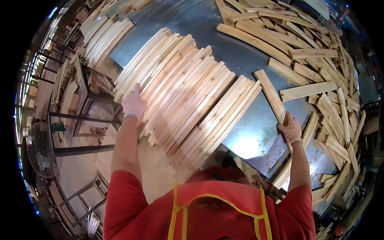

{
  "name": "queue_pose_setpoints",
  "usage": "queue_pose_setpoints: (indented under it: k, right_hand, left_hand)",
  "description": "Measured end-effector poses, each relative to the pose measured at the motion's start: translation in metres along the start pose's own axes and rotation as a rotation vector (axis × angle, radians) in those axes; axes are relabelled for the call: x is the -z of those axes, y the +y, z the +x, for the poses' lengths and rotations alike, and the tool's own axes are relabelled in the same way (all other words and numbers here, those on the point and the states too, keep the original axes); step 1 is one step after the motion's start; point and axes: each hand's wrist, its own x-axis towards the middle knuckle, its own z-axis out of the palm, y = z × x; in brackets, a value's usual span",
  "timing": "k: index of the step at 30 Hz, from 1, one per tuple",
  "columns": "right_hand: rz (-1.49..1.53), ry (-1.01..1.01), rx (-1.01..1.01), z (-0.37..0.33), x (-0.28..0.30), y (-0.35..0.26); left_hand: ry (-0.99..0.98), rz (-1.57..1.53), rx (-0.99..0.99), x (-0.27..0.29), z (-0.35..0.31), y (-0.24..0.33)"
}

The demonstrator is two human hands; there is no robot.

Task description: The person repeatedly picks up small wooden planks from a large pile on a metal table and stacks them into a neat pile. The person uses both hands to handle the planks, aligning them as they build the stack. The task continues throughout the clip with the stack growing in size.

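Long wooden slats stand packed side by side in a broad row (182, 86) on a metal table. My left hand (135, 103), in a pale glove, rests on the near left ends of that row, with its fingers stretched out. To the right, my right hand (291, 129), in a similar glove with bare-looking fingertips, is closed around the near part of a single wooden slat (271, 92). This slat lies slantwise on the table, its far end close to the row's right side. The palm hides part of the grip.
A loose heap of wooden slats (308, 52) covers the right and far right of the blue-grey metal table (176, 18). Another stack of slats (106, 40) sits at the far left. Dark metal frames (82, 151) and a fan (42, 150) stand to the left.
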Motion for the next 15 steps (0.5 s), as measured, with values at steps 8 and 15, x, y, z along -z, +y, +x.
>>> queue_pose_setpoints:
  k: [8, 15]
  right_hand:
    - [0.871, -0.381, 0.015, -0.085, -0.043, -0.106]
    - [0.599, -0.164, 0.216, -0.115, -0.031, -0.165]
  left_hand:
    - [0.544, -0.079, -0.452, -0.059, -0.048, 0.016]
    - [0.541, -0.15, -0.42, -0.144, -0.124, -0.015]
